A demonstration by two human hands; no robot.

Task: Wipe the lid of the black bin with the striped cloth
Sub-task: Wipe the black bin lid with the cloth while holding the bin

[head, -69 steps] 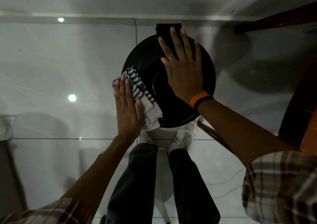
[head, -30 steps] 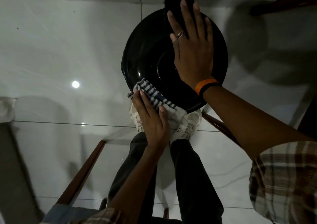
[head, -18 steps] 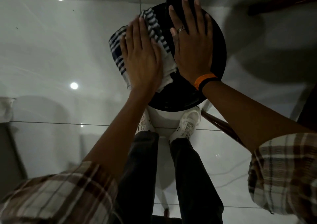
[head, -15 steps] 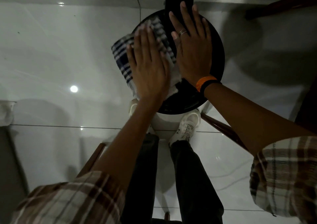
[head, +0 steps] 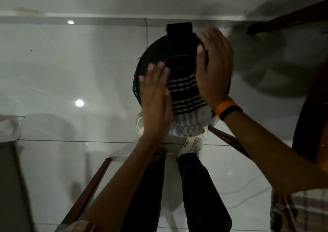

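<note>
Fingers [head: 156,70] of the left hand [head: 156,100] are stretched out flat and close together, gripping nothing, beside the striped cloth [head: 184,96]. That cloth is spread across the near half of the black bin's lid [head: 152,57], its pale end hanging over the near rim. On the other side, the right hand [head: 213,68] is flat too, fingers together, blurred, its palm edge over the cloth. An orange wristband [head: 226,106] shows at that wrist.
</note>
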